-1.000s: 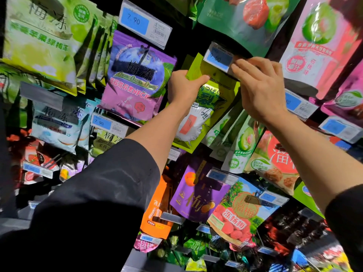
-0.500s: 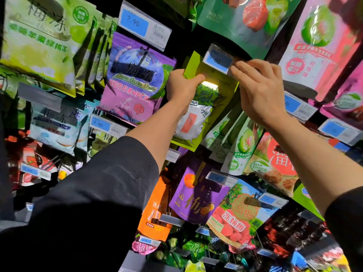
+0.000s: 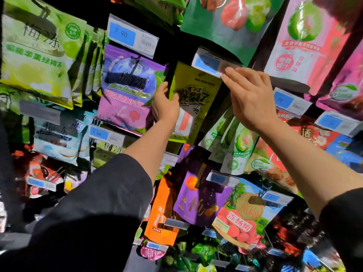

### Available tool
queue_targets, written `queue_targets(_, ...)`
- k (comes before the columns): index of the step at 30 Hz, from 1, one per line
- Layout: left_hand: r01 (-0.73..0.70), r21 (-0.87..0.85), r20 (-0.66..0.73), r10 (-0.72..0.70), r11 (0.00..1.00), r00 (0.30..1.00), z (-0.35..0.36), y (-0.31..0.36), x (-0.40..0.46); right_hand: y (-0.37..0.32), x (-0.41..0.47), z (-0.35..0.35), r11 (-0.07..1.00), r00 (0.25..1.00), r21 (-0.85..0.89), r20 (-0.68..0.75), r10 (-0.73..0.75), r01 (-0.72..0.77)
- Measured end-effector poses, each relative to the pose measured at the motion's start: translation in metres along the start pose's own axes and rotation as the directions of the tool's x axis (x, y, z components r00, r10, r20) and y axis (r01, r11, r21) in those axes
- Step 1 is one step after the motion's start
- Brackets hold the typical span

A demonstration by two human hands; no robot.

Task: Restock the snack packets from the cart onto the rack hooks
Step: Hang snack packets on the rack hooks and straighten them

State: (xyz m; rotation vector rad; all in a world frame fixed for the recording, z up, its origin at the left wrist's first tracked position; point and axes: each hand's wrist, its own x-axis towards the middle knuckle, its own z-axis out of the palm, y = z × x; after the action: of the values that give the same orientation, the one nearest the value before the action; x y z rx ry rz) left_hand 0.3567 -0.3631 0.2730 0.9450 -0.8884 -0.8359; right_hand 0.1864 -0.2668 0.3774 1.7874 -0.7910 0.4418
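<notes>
- Yellow-green foil is being gripped along its left edge: the snack packet is being pinched by the left hand, thumb on the front face and fingers curled behind it, so the grip is clenched on the packet.
- It is being held upright and high against the rack, presumably so that the hang hole near its top edge is being lined up with the hook; the hook itself is hidden behind the price tag, and whether the hole is already threaded cannot be told.
- That tag is being tipped upward by the fingertips of the right hand, apparently to clear the hook's end; the fingers are being kept nearly straight, so this grip is released, merely pressing.
- Relative to the grip, most of the packet is lying to the right of the left hand and above it, its top edge tucked just under the lifted tag.
- A purple packet is hanging just beside it on the left.
</notes>
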Motion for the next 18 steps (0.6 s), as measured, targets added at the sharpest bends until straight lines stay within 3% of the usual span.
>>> queue_targets(4, -0.189, 0.022, -0.213, 0.19, 0.982, 0.958, 0.002, -0.008, -0.07, -0.001, -0.049, -0.001, 0.998, 0.996, 0.023, 0.06, 0.064, -0.065)
queue_targets(6, -0.181, -0.1, -0.084, 0.173, 0.978, 0.981, 0.02, -0.012, -0.12, -0.002, -0.092, -0.008, 0.992, 0.984, 0.033, 0.129, 0.119, -0.125)
queue_targets(9, -0.046, -0.158, 0.304, 0.093, 0.986, 0.948, 0.061, -0.03, -0.196, 0.0, -0.171, -0.031, 0.966, 0.937, 0.027, 0.252, 0.243, -0.258)
queue_targets(11, 0.038, -0.103, 0.522, 0.021, 0.994, 0.853, 0.088, -0.047, -0.246, 0.004, -0.231, -0.053, 0.93, 0.863, -0.024, 0.363, 0.351, -0.368)
queue_targets(13, 0.092, -0.041, 0.687, -0.039, 0.995, 0.725, 0.114, -0.061, -0.3, 0.009, -0.297, -0.082, 0.869, 0.745, -0.093, 0.477, 0.467, -0.485)
queue_targets(15, 0.13, 0.033, 0.821, -0.101, 0.991, 0.562, 0.137, -0.072, -0.352, 0.013, -0.365, -0.115, 0.773, 0.586, -0.173, 0.558, 0.587, -0.61)
queue_targets(18, 0.131, 0.22, 0.926, -0.249, 0.967, 0.284, 0.168, -0.097, -0.434, 0.006, -0.471, -0.17, 0.546, 0.281, -0.302, 0.611, 0.74, -0.781)
